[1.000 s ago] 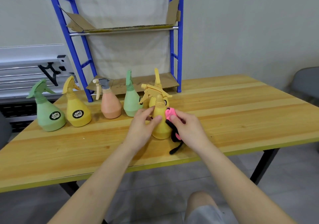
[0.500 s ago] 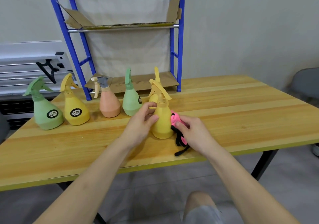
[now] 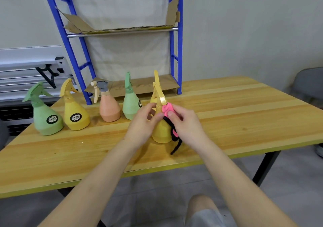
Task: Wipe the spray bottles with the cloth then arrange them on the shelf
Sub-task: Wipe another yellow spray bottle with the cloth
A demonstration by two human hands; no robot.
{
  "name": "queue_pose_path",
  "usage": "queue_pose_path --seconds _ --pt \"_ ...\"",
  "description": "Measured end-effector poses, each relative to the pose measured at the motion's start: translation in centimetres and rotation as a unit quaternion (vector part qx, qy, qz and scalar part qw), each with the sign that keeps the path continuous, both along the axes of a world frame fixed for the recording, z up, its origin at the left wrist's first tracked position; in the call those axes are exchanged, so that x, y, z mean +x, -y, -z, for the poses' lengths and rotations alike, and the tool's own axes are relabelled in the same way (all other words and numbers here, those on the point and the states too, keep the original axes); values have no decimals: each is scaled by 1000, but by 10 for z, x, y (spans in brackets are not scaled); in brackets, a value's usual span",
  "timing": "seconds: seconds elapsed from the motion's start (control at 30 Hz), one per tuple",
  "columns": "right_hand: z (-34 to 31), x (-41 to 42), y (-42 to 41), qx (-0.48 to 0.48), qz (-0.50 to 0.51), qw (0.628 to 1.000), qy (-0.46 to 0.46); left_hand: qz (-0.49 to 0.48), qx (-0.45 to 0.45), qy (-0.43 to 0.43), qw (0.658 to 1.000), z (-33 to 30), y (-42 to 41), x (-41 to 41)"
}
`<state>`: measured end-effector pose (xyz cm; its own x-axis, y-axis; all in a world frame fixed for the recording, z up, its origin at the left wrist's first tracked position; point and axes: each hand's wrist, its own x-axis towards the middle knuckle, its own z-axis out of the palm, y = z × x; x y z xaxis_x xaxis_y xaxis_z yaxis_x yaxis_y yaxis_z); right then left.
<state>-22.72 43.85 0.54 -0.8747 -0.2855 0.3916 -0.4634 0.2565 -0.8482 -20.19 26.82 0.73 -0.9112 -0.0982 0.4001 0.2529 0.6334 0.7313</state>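
Observation:
A yellow spray bottle (image 3: 161,130) stands upright on the wooden table (image 3: 227,115). My left hand (image 3: 142,122) grips its neck from the left. My right hand (image 3: 185,122) pinches a pink cloth with black trim (image 3: 167,108) and presses it against the bottle's upper part, under the trigger. Behind it stands a second yellow bottle (image 3: 156,80), mostly hidden. Further left stand a green bottle (image 3: 130,102), an orange bottle (image 3: 109,108), a yellow bottle (image 3: 74,111) and a green bottle (image 3: 45,118). The blue shelf (image 3: 178,55) rises at the table's back.
Flattened cardboard (image 3: 145,85) lines the shelf's lower level, and more cardboard (image 3: 122,28) lies on its upper level. A grey chair (image 3: 309,85) stands at the far right. My knee (image 3: 206,211) shows below the table's front edge.
My right hand has lifted the cloth from the bottle's lower side up to its neck. The left hand keeps its hold on the bottle, whose trigger head has turned.

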Motion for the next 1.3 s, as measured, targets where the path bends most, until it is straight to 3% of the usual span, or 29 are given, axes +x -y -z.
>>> queue_pose_path --seconds 0.23,0.57,0.67,0.8,0.87,0.97,1.13,1.3 --pt "37 4 -17 165 29 986 -2 21 52 53 997 -1 18 4" --pt "-1 1 9 11 -1 1000 -16 34 62 64 995 -7 9 4" --pt "11 -2 7 10 0 1000 4 27 69 49 996 -6 8 7" --pt "38 -7 -5 137 19 990 12 29 101 32 994 -6 6 12" --pt "43 -6 -5 153 26 988 10 32 109 30 993 -8 4 16" --pt "40 -6 -1 132 28 991 11 31 102 14 994 -3 8 16" --pt "18 -8 15 3 -8 1000 26 30 52 17 998 -2 12 9" --pt "22 -2 17 25 -7 1000 -5 44 83 31 995 -4 12 12"
